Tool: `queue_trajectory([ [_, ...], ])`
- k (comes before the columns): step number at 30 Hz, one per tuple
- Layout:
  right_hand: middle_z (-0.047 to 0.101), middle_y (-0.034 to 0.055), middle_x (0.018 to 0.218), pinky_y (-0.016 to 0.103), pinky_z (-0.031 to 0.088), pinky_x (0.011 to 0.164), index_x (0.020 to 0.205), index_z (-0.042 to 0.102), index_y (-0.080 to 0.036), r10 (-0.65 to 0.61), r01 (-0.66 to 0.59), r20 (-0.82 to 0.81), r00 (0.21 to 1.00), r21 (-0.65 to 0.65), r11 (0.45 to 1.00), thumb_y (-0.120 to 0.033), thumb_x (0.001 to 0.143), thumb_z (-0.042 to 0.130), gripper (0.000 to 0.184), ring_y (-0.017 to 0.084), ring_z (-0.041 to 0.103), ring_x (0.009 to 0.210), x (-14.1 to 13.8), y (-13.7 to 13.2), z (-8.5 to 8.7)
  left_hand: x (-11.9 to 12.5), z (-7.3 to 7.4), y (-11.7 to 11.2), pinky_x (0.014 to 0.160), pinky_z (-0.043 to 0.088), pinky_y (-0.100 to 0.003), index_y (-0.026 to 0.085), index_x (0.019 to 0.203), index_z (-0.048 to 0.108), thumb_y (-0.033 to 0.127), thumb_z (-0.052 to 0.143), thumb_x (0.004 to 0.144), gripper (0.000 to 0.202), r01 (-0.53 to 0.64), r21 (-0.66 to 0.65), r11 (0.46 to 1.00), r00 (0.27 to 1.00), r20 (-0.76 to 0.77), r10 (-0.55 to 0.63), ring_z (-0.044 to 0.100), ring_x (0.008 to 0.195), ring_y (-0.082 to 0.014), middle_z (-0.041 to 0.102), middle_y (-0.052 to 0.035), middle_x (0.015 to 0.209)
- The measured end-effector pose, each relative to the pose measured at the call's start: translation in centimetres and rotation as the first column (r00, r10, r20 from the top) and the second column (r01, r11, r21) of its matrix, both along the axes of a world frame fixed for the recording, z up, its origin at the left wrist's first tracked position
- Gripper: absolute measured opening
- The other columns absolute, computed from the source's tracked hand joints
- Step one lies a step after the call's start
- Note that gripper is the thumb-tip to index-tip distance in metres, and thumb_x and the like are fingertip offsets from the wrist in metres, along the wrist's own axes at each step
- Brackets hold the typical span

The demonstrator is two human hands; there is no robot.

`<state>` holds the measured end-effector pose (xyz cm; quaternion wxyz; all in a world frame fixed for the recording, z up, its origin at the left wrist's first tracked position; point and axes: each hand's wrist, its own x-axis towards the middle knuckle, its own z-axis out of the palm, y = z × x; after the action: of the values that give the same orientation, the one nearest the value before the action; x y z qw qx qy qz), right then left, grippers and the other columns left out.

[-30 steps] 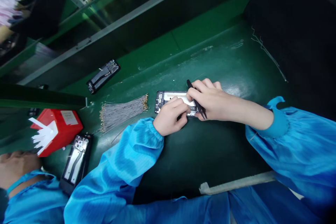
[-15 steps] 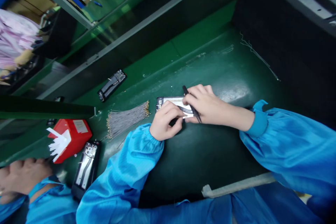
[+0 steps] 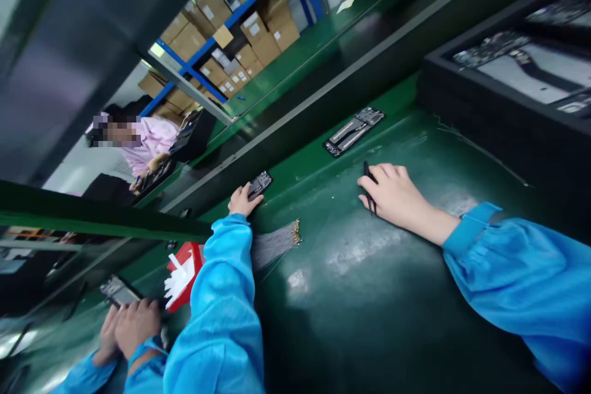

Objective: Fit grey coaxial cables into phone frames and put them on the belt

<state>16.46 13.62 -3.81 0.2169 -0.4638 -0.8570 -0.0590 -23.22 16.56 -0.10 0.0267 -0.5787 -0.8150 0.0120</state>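
Observation:
My left hand (image 3: 244, 201) stretches out to the far left and has its fingers closed on the near end of an opened phone (image 3: 261, 184) with bare circuitry. My right hand (image 3: 391, 192) hovers over the green bench, holding black tweezers (image 3: 369, 188) roughly upright. A second opened phone (image 3: 354, 131), with a dark ribbon along its middle, lies on the green strip beyond my right hand. Below my left hand rests a bundle of thin grey cables (image 3: 277, 243) with gold ends, partly hidden by my sleeve.
To the right stands a black tray (image 3: 484, 95) with opened phones. A red box (image 3: 188, 277) of white strips sits left of my forearm. A co-worker's hands (image 3: 133, 326) are at another phone (image 3: 117, 290). A loose wire (image 3: 489, 151) lies near the tray.
My left hand has left the phone in front of me and reached left to another one. The first phone now seems to lie on the far strip. My right hand keeps the tweezers; the view has turned.

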Motion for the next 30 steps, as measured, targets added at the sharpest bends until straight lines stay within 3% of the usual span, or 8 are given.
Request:
queue_trajectory([
  [3, 0.053, 0.014, 0.098, 0.037, 0.027, 0.074, 0.091, 0.055, -0.017, 0.001, -0.001, -0.012, 1.0, -0.013, 1.0, -0.029, 0.082, 0.043, 0.02, 0.028, 0.042, 0.094, -0.2, -0.2, -0.1, -1.5, -0.7, 0.1, 0.092, 0.04, -0.039, 0.023, 0.127, 0.04, 0.05, 0.053, 0.074, 0.061, -0.012, -0.047, 0.999, 1.0, 0.001, 0.012, 0.045, 0.114, -0.0272, 0.047, -0.0098, 0.122],
  [7, 0.052, 0.0139, 0.098, 0.036, 0.026, 0.074, 0.09, 0.055, -0.016, -0.014, 0.013, -0.037, 0.999, -0.02, 1.0, -0.028, 0.081, 0.043, 0.019, 0.027, 0.042, 0.093, -0.5, -0.2, 0.0, -1.3, 0.0, 0.2, 0.088, 0.04, -0.044, 0.026, 0.128, 0.04, 0.056, 0.053, 0.072, 0.064, 0.04, -0.039, 0.998, 0.999, -0.034, -0.041, 0.045, 0.113, -0.0299, 0.049, -0.0109, 0.119],
  [14, 0.053, 0.0137, 0.097, 0.037, 0.029, 0.075, 0.091, 0.056, -0.016, -0.003, 0.0, -0.074, 0.997, -0.035, 0.999, -0.027, 0.081, 0.045, 0.019, 0.027, 0.043, 0.093, -0.4, 0.0, -0.1, 5.6, 2.1, 0.8, 0.094, 0.033, -0.041, 0.03, 0.127, 0.039, 0.054, 0.064, 0.063, 0.073, 0.332, 0.016, 0.943, 0.94, -0.09, -0.329, 0.04, 0.114, -0.0288, 0.046, -0.0069, 0.121],
  [19, 0.052, 0.0157, 0.103, 0.038, 0.034, 0.074, 0.099, 0.055, -0.015, 0.062, -0.064, -0.182, 0.981, -0.004, 0.998, -0.032, 0.082, 0.045, 0.026, 0.028, 0.044, 0.096, 0.1, 0.0, 0.3, 14.3, 1.7, -2.0, 0.089, 0.033, -0.044, 0.021, 0.126, 0.043, 0.061, 0.059, 0.066, 0.074, 0.736, 0.093, 0.67, 0.677, -0.09, -0.731, 0.044, 0.106, -0.0293, 0.049, -0.0112, 0.115],
  [21, 0.051, 0.0164, 0.106, 0.039, 0.035, 0.077, 0.099, 0.055, -0.015, 0.128, -0.126, -0.198, 0.972, 0.026, 0.992, -0.032, 0.082, 0.046, 0.026, 0.028, 0.044, 0.099, 0.2, -0.2, 0.5, 17.2, 1.3, -4.2, 0.09, 0.033, -0.044, 0.021, 0.129, 0.039, 0.062, 0.056, 0.069, 0.074, 0.82, 0.1, 0.563, 0.567, -0.015, -0.824, 0.044, 0.106, -0.0279, 0.049, -0.0114, 0.117],
  [23, 0.053, 0.0156, 0.106, 0.04, 0.034, 0.08, 0.096, 0.056, -0.015, 0.216, -0.21, -0.165, 0.962, 0.053, 0.976, -0.031, 0.082, 0.046, 0.024, 0.028, 0.044, 0.101, 0.0, -0.7, 0.7, 18.8, 1.0, -6.4, 0.091, 0.033, -0.045, 0.022, 0.127, 0.041, 0.057, 0.053, 0.074, 0.066, 0.843, 0.134, 0.521, 0.523, 0.022, -0.852, 0.043, 0.108, -0.0273, 0.048, -0.0118, 0.119],
  [26, 0.054, 0.0147, 0.106, 0.041, 0.033, 0.083, 0.092, 0.058, -0.016, 0.304, -0.299, -0.081, 0.949, 0.06, 0.952, -0.031, 0.081, 0.048, 0.021, 0.027, 0.047, 0.1, -0.7, -1.9, 1.0, 18.0, 1.1, -8.9, 0.093, 0.034, -0.044, 0.02, 0.122, 0.046, 0.05, 0.053, 0.078, 0.053, 0.811, 0.169, 0.56, 0.558, 0.06, -0.828, 0.041, 0.112, -0.0266, 0.046, -0.0123, 0.122],
  [30, 0.054, 0.0188, 0.11, 0.044, 0.033, 0.083, 0.091, 0.059, -0.015, 0.341, -0.341, -0.022, 0.94, 0.0, 0.94, -0.041, 0.071, 0.059, 0.033, 0.032, 0.045, 0.104, -1.8, -3.6, 1.0, 13.6, 1.4, -10.3, 0.089, 0.04, -0.041, 0.02, 0.109, 0.055, 0.037, 0.055, 0.08, 0.033, 0.641, 0.17, 0.748, 0.741, 0.118, -0.661, 0.048, 0.104, -0.0238, 0.053, -0.0101, 0.112],
])
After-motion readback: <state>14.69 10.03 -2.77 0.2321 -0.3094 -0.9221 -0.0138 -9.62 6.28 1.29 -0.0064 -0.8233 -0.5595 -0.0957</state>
